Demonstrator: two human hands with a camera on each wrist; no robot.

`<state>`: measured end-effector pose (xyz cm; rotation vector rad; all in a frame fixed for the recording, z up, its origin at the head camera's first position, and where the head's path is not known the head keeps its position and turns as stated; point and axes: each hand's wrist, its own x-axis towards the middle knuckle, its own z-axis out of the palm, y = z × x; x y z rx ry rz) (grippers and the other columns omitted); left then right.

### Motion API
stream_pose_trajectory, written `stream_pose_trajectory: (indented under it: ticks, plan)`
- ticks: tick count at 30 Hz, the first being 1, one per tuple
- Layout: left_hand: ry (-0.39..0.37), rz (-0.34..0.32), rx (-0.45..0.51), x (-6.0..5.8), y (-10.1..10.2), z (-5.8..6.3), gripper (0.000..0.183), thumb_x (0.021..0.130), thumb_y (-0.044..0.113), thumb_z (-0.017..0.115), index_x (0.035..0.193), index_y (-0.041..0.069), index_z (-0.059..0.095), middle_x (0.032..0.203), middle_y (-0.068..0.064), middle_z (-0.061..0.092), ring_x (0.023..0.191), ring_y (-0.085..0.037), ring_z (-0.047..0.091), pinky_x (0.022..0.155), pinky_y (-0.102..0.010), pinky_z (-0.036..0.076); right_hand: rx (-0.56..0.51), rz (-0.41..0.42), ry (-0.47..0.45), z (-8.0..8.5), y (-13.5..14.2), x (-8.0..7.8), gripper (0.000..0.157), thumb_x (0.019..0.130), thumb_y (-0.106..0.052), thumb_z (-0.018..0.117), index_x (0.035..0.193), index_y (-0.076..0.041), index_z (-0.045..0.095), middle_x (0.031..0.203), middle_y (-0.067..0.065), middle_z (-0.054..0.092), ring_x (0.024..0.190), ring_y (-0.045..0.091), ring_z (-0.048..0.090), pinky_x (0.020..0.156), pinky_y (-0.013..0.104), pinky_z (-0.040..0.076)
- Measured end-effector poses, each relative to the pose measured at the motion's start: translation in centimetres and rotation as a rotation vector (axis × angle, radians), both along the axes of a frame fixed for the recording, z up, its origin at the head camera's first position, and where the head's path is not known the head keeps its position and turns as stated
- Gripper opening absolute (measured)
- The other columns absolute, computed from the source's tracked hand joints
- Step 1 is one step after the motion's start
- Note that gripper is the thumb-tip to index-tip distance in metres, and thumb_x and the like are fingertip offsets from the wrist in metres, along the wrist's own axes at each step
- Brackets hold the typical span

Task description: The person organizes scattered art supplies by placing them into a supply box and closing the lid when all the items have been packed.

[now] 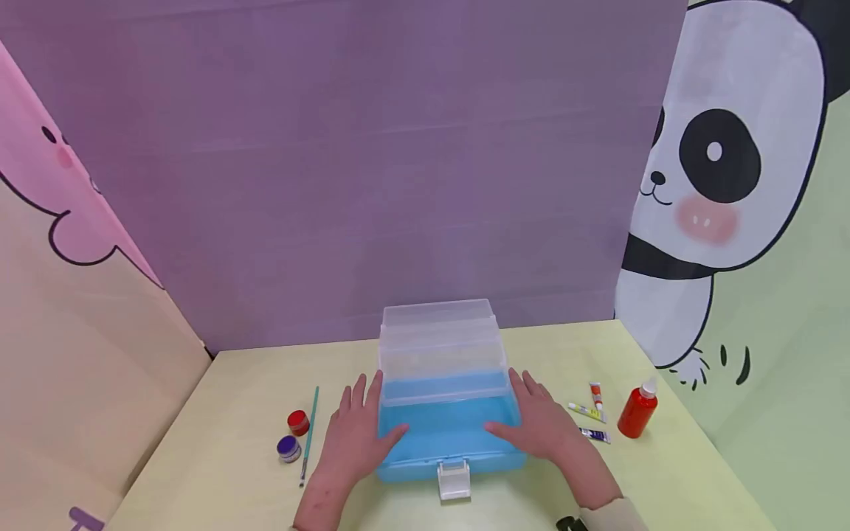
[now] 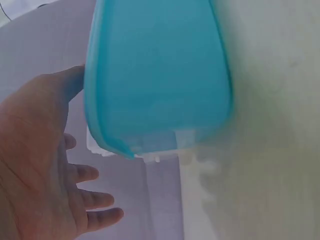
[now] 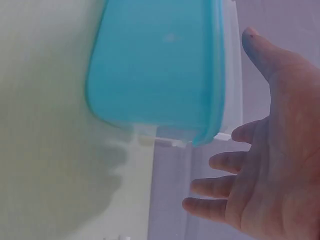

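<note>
A light blue plastic box stands on the table, its clear lid raised toward the back wall. At its front edge hangs a white latch. My left hand is at the box's left side, fingers spread, thumb over the rim. On the right side, my right hand mirrors it, its thumb reaching above the interior. Both wrist views show the box's blue end walls beside straight, spread fingers. Whether either hand touches the rim, I cannot tell.
Left of the box lie a paintbrush, a red-lidded jar and a purple-lidded jar. To the right are red, yellow and purple paint tubes and a red bottle. A purple wall rises behind.
</note>
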<state>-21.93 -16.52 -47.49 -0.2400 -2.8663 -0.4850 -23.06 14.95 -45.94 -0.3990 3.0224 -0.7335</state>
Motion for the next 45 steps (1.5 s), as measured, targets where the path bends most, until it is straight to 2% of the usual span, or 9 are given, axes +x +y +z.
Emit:
stream_pose_trajectory:
  ticks: [5,12,15,22,26,32,35,40,45]
  plan:
    - [-0.037,0.016,0.079,-0.1,-0.4,-0.6,0.092,0.086,0.053,0.067,0.154,0.009,0.023,0.151,-0.022,0.032,0.134,-0.044,0.033,0.097,-0.063,0.040,-0.086,0.004,-0.010,-0.6,0.6,0.0,0.101,0.085,-0.061,0.064,0.153,-0.001,0.021,0.152,0.027,0.026,0.134,0.048,0.033,0.099,0.061,0.038]
    - [-0.094,0.042,0.168,0.1,-1.2,-1.6,0.084,0.089,0.047,0.066,0.152,0.008,0.027,0.147,-0.019,0.037,0.128,-0.039,0.043,0.095,-0.056,0.045,-0.136,-0.002,0.027,-0.9,0.7,0.0,0.093,0.088,-0.052,0.065,0.150,0.004,0.024,0.149,0.026,0.033,0.131,0.044,0.039,0.101,0.058,0.038]
    - [-0.104,0.033,0.209,0.1,-1.4,-1.8,0.082,0.090,0.047,0.066,0.151,0.007,0.030,0.144,-0.019,0.040,0.125,-0.039,0.047,0.094,-0.056,0.046,-0.140,-0.012,0.038,-1.1,0.9,0.0,0.091,0.089,-0.049,0.066,0.149,0.006,0.026,0.147,0.027,0.036,0.130,0.043,0.040,0.101,0.057,0.038]
    - [-0.208,0.067,0.294,0.0,-1.6,-2.6,0.077,0.091,0.049,0.063,0.150,0.009,0.033,0.143,-0.018,0.044,0.124,-0.039,0.049,0.095,-0.057,0.044,-0.147,-0.045,0.009,-2.0,1.4,-0.3,0.086,0.090,-0.046,0.066,0.148,0.006,0.028,0.144,0.026,0.040,0.129,0.042,0.042,0.102,0.056,0.039]
    - [-0.266,0.057,0.411,-0.3,-1.9,-2.8,0.075,0.090,0.044,0.067,0.148,0.010,0.037,0.139,-0.017,0.048,0.117,-0.038,0.054,0.090,-0.054,0.049,-0.182,-0.063,0.013,-2.2,1.6,-0.3,0.082,0.090,-0.042,0.067,0.146,0.007,0.031,0.143,0.027,0.041,0.130,0.042,0.041,0.103,0.056,0.037]
    - [-0.264,0.050,0.601,-1.3,-1.9,-3.2,0.076,0.086,0.031,0.076,0.147,0.008,0.037,0.132,-0.019,0.052,0.109,-0.037,0.058,0.081,-0.047,0.055,-0.356,-0.153,-0.034,-3.3,1.8,-1.2,0.068,0.093,-0.034,0.066,0.144,0.002,0.038,0.139,0.025,0.047,0.119,0.043,0.052,0.094,0.055,0.047]
    - [-0.287,0.074,0.669,-1.2,-1.7,-3.3,0.076,0.085,0.028,0.076,0.147,0.008,0.036,0.130,-0.020,0.053,0.106,-0.035,0.060,0.079,-0.046,0.056,-0.460,-0.208,-0.078,-3.9,2.0,-1.4,0.061,0.094,-0.032,0.064,0.141,0.000,0.042,0.136,0.024,0.050,0.112,0.039,0.058,0.086,0.050,0.053]
    - [-0.310,0.092,0.772,-1.1,-1.5,-3.5,0.076,0.085,0.027,0.077,0.147,0.010,0.036,0.127,-0.019,0.054,0.101,-0.031,0.062,0.077,-0.045,0.057,-0.533,-0.238,-0.077,-3.9,2.2,-1.1,0.056,0.095,-0.030,0.064,0.138,0.001,0.046,0.133,0.023,0.053,0.108,0.037,0.060,0.083,0.046,0.055]
    - [-0.312,0.088,0.814,-0.7,-1.8,-3.6,0.074,0.086,0.026,0.075,0.148,0.011,0.037,0.126,-0.018,0.054,0.101,-0.031,0.062,0.077,-0.044,0.057,-0.557,-0.249,-0.090,-4.2,1.9,-0.4,0.054,0.096,-0.031,0.062,0.136,0.002,0.047,0.131,0.023,0.055,0.107,0.036,0.061,0.085,0.046,0.054]
